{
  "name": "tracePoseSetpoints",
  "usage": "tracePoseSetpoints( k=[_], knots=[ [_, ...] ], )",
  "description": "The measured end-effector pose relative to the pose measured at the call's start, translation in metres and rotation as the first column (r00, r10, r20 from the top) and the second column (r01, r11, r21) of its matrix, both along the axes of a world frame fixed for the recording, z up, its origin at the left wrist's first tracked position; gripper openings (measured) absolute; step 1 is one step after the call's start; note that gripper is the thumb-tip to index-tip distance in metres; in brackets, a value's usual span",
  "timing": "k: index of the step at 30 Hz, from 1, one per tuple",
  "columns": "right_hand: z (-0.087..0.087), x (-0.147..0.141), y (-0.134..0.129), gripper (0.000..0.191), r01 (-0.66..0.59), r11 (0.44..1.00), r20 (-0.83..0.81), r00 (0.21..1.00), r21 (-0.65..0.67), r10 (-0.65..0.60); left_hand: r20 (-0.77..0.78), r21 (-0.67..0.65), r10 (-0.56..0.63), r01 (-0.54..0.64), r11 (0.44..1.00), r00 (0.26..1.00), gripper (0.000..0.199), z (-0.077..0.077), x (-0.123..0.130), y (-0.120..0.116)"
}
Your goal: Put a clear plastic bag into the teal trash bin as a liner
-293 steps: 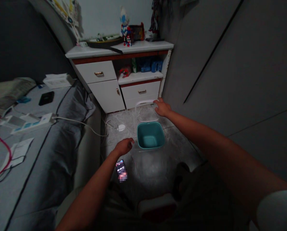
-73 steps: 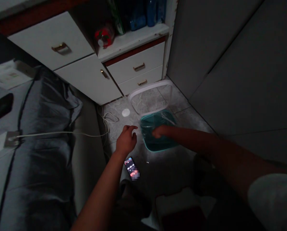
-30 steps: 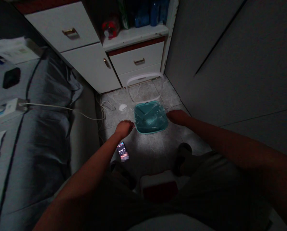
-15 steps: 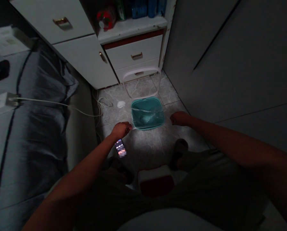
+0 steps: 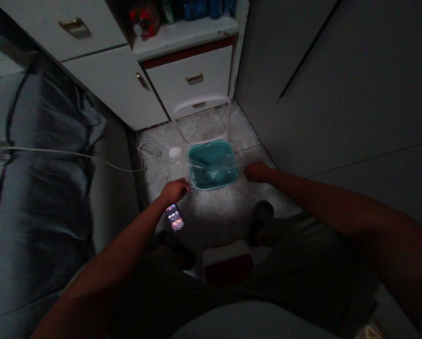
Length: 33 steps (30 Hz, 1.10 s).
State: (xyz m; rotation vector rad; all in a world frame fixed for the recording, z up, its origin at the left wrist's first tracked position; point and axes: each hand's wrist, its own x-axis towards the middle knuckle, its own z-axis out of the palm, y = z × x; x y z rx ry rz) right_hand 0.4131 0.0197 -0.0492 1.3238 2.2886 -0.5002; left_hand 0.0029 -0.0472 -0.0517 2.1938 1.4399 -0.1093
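Note:
A teal bin [image 5: 211, 143] stands on the floor between my hands, with a pale ring-shaped frame [image 5: 201, 98] raised upright at its far edge. Thin clear plastic film [image 5: 216, 166], looking like a bag, stretches across the bin's mouth. My left hand [image 5: 175, 191] is closed on the film at the bin's near left corner. On the other side, my right hand [image 5: 256, 172] is closed just beyond the right rim, where the film's edge runs to its fingers. How the fingertips grip the film is too dark to make out.
A lit phone [image 5: 174, 214] lies below my left hand. White cable [image 5: 145, 153] coils on the floor at left, beside a bed [image 5: 64, 141]. White drawers [image 5: 193, 77] stand ahead, a grey panel [image 5: 338, 117] at right. A red-and-white box [image 5: 228, 263] sits between my feet.
The view has shifted slightly. My right hand has come a little closer to the bin's rim. The clear film now spans the mouth in a different fold, bunching more at the left.

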Motion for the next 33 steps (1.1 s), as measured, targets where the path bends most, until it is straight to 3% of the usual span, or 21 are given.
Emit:
tracePoseSetpoints(
  k=[3,6,8,12,14,16,19,22,24,26,29,33],
  knots=[
    [-0.002,0.000,0.002,0.015,0.087,0.993,-0.050,0.995,0.076,-0.084,0.066,0.020,0.150,-0.152,0.988,0.986,0.022,-0.008,-0.005,0.003],
    [-0.005,-0.001,0.006,0.023,0.259,0.966,-0.212,0.945,0.020,-0.249,0.191,-0.021,0.309,-0.311,0.950,0.932,0.029,-0.015,-0.008,0.008],
    [-0.007,-0.003,0.009,0.029,0.405,0.908,-0.350,0.839,-0.111,-0.417,0.263,-0.050,0.417,-0.419,0.907,0.870,0.036,-0.015,-0.009,0.011],
    [-0.003,-0.013,0.013,0.010,0.602,0.662,-0.453,0.486,-0.447,-0.748,0.310,0.098,0.529,-0.580,0.809,0.790,0.023,0.005,-0.004,0.016],
    [0.001,-0.017,0.013,0.008,0.630,0.582,-0.471,0.360,-0.514,-0.805,0.278,0.229,0.552,-0.612,0.757,0.786,0.023,0.019,0.002,0.018],
    [0.005,-0.020,0.013,0.010,0.679,0.546,-0.488,0.305,-0.490,-0.818,0.241,0.318,0.549,-0.599,0.734,0.800,0.032,0.031,0.007,0.021],
    [0.007,-0.022,0.014,0.029,0.760,0.559,-0.517,0.349,-0.332,-0.782,0.184,0.380,0.474,-0.507,0.774,0.861,0.043,0.039,0.012,0.028],
    [0.004,-0.023,0.015,0.042,0.733,0.678,-0.590,0.523,-0.058,-0.616,0.112,0.391,0.421,-0.430,0.814,0.900,0.043,0.036,0.012,0.039],
    [0.002,-0.025,0.016,0.042,0.647,0.752,-0.604,0.653,0.129,-0.458,0.089,0.387,0.419,-0.419,0.822,0.904,0.040,0.032,0.011,0.046],
    [-0.001,-0.028,0.015,0.034,0.553,0.802,-0.598,0.729,0.225,-0.334,0.094,0.388,0.420,-0.421,0.820,0.903,0.037,0.028,0.011,0.054],
    [-0.008,-0.032,0.017,0.020,0.492,0.842,-0.630,0.731,0.221,-0.262,0.109,0.399,0.419,-0.426,0.812,0.901,0.034,0.022,0.012,0.064],
    [-0.019,-0.032,0.030,0.019,0.580,0.803,-0.648,0.666,0.140,-0.369,0.095,0.414,0.413,-0.413,0.811,0.906,0.030,0.013,0.013,0.080]
  ],
)
